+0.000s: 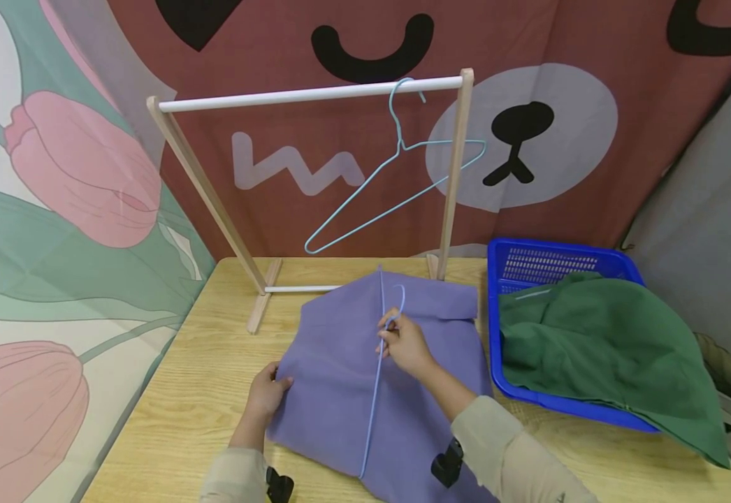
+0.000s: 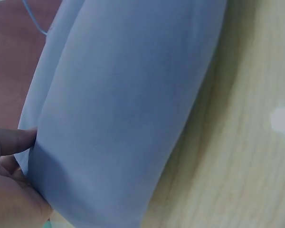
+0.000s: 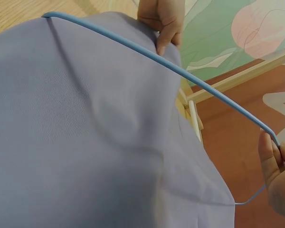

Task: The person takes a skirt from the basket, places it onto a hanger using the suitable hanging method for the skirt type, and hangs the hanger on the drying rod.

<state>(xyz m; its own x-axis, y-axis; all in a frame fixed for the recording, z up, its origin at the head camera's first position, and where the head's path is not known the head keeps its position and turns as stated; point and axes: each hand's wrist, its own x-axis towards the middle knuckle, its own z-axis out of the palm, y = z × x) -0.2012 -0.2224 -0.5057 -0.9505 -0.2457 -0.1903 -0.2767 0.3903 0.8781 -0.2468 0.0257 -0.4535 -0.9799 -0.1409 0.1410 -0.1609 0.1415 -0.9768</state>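
Note:
A purple garment (image 1: 330,398) is partly raised off the wooden table, and its exact kind cannot be told. My left hand (image 1: 268,392) pinches its left edge, thumb on top, as the left wrist view also shows at the cloth (image 2: 114,104). A light blue wire hanger (image 1: 374,391) lies over the garment's middle, one long arm running toward me. Just below its hook, my right hand (image 1: 408,346) grips the hanger between thumb and fingers. In the right wrist view the hanger's arm (image 3: 147,53) crosses above the cloth, and its far end meets the fabric.
Behind the garment stands a wooden rack with a white rail (image 1: 315,96); a second light blue hanger (image 1: 365,183) hangs from it. At right, a blue plastic basket (image 1: 496,335) holds green cloth (image 1: 598,342) that spills over its front rim. A printed curtain backs the table (image 1: 183,391).

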